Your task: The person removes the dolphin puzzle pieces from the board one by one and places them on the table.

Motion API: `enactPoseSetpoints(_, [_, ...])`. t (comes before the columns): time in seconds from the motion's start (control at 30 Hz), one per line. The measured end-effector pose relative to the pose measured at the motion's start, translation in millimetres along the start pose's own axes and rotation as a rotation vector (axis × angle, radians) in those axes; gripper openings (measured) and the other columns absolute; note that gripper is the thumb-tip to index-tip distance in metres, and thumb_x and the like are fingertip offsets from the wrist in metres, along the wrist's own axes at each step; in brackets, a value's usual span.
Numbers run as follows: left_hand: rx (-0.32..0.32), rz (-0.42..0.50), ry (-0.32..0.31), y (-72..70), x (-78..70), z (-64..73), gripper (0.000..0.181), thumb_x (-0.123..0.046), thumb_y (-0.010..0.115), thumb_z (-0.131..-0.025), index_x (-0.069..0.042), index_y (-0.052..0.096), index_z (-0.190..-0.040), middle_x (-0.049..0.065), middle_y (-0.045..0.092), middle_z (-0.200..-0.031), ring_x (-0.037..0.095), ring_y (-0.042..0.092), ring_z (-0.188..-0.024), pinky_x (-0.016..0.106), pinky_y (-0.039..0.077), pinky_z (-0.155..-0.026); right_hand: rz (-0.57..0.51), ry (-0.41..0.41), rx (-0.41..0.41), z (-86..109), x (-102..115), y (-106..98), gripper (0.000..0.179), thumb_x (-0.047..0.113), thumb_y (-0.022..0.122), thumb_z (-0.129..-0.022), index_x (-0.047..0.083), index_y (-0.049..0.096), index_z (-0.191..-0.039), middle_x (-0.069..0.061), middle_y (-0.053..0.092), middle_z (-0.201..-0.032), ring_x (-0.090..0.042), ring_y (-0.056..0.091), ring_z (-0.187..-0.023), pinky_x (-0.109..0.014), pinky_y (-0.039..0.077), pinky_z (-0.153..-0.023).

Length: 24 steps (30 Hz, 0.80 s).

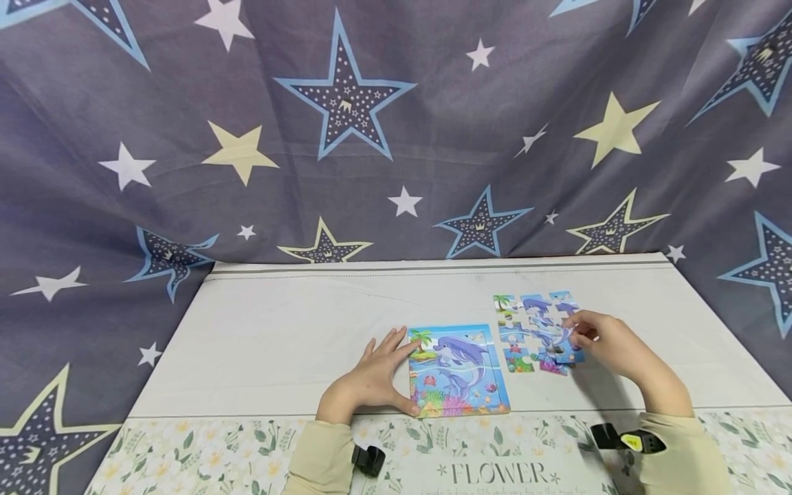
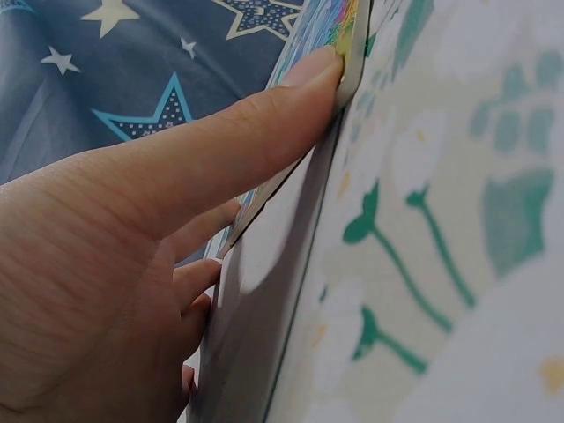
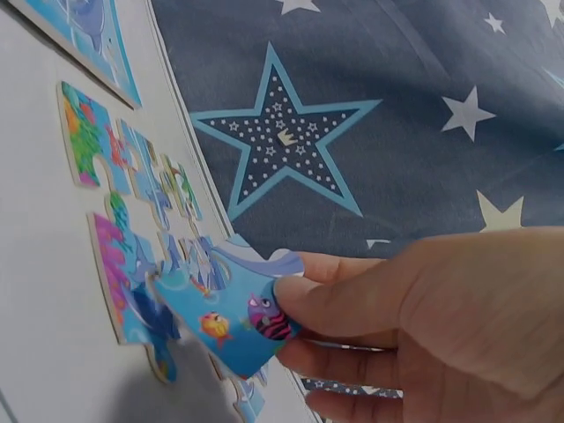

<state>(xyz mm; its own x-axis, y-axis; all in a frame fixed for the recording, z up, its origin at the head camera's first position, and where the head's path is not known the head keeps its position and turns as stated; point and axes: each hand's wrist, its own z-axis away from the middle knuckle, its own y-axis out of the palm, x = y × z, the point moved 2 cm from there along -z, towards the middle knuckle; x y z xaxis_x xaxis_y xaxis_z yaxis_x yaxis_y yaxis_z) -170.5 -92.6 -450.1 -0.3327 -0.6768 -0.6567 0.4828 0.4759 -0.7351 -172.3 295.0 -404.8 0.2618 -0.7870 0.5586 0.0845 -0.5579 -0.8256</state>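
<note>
My left hand [image 1: 374,377] lies spread along the left side of a square dolphin picture puzzle board [image 1: 459,368]. Its thumb [image 2: 304,88] presses at the board's near left corner, and the index fingertip touches the picture near the palm tree. My right hand [image 1: 612,344] pinches a blue puzzle piece [image 3: 220,308] with a striped purple fish and an orange fish between thumb and fingers. That piece is tilted above the loose puzzle pieces [image 1: 513,337], which lie in spaced rows to the right of the board, overlapping some of them in the right wrist view.
Under everything is a white table cover [image 1: 297,330] with a floral front band [image 1: 216,454] reading FLOWER. A dark curtain [image 1: 421,158] printed with stars hangs behind and at the sides. Straps with small black devices [image 1: 369,460] sit around both sleeved wrists.
</note>
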Motion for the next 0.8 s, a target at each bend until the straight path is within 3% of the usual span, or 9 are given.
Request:
enactPoseSetpoints(0.3, [-0.003, 0.003, -0.001, 0.9, 0.1, 0.1, 0.114, -0.038, 0.094, -0.060, -0.014, 0.036, -0.155, 0.015, 0.012, -0.164, 0.032, 0.004, -0.151, 0.056, -0.004, -0.119, 0.023, 0.022, 0.018, 3.9, -10.6, -3.8, 0.009, -0.008, 0.065, -0.089, -0.004, 0.066, -0.097, -0.003, 0.065, -0.079, -0.015, 0.058, -0.072, -0.028, 0.048, -0.059])
enactPoseSetpoints(0.57, [-0.002, 0.007, -0.005, 0.5, -0.1, -0.5, 0.114, -0.038, 0.095, -0.060, -0.014, 0.036, -0.155, 0.015, 0.012, -0.164, 0.032, 0.004, -0.151, 0.056, -0.005, -0.119, 0.075, 0.089, 0.037, 6.8, -24.0, -4.7, 0.011, -0.007, 0.064, -0.089, -0.004, 0.068, -0.098, -0.004, 0.066, -0.080, -0.019, 0.060, -0.073, -0.039, 0.050, -0.064])
enactPoseSetpoints(0.8, [0.008, 0.012, -0.004, -0.7, -0.9, 0.3, 0.113, -0.037, 0.094, -0.061, -0.014, 0.035, -0.155, 0.015, 0.011, -0.164, 0.032, 0.003, -0.151, 0.056, -0.005, -0.119, 0.072, 0.148, 0.057, 8.1, -33.7, -2.4, 0.013, -0.005, 0.064, -0.088, -0.007, 0.068, -0.101, -0.005, 0.063, -0.080, -0.018, 0.057, -0.071, -0.035, 0.046, -0.060])
